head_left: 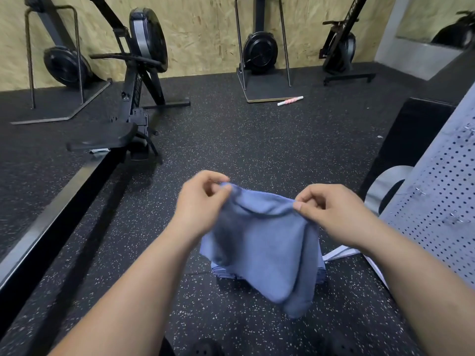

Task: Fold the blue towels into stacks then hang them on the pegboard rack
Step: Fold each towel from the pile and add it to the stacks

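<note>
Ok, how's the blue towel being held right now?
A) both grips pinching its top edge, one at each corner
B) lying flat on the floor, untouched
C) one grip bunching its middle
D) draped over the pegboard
A: the left grip and the right grip each pinch an upper corner of the blue towel, which hangs between them above the speckled floor.

A black speckled rubber floor (pixel 231 140) carries a rowing machine (pixel 138 80) at far left, a pink-and-white stick (pixel 290 100) lying far centre, a black box (pixel 411 134) and pegboard rack (pixel 442 201) at right, and a stack of blue towels (pixel 223 274) near centre
</note>
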The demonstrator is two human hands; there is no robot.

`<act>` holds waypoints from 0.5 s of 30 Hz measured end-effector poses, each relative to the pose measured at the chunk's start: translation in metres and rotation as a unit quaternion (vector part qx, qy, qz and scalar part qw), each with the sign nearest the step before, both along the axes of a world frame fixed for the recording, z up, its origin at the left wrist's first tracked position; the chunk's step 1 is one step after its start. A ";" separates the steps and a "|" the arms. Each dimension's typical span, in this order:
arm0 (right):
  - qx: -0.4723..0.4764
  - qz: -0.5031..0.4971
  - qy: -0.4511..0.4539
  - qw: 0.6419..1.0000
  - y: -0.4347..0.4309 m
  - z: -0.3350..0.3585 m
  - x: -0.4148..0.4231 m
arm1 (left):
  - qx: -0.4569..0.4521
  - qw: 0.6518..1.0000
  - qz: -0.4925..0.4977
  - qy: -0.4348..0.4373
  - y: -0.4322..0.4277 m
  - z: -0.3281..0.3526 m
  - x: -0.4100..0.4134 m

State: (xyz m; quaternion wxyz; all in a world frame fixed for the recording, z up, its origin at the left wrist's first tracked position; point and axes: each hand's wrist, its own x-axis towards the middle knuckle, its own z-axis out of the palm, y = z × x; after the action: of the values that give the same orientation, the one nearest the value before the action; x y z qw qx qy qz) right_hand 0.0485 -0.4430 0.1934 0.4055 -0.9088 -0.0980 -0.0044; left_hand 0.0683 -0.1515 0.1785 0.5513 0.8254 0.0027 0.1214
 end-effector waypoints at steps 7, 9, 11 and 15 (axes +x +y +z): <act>0.002 0.059 0.000 0.998 0.029 0.007 -0.011 | 0.055 0.967 -0.247 0.032 -0.047 -0.013 -0.020; 0.003 0.050 -0.001 0.999 0.030 0.008 -0.010 | 0.029 0.973 -0.225 0.040 -0.048 -0.013 -0.019; 0.019 0.044 0.018 0.999 0.026 0.007 -0.008 | 0.013 0.987 -0.161 0.019 -0.046 -0.009 -0.015; 0.011 0.018 0.032 0.999 0.012 0.007 0.000 | -0.095 0.995 0.024 0.001 -0.029 -0.006 -0.001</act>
State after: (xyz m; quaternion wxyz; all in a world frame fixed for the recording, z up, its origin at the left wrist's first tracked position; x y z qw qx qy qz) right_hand 0.0486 -0.4311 0.2002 0.4183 -0.9022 -0.1012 0.0304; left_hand 0.0669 -0.1806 0.1725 0.6240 0.7693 0.0345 0.1327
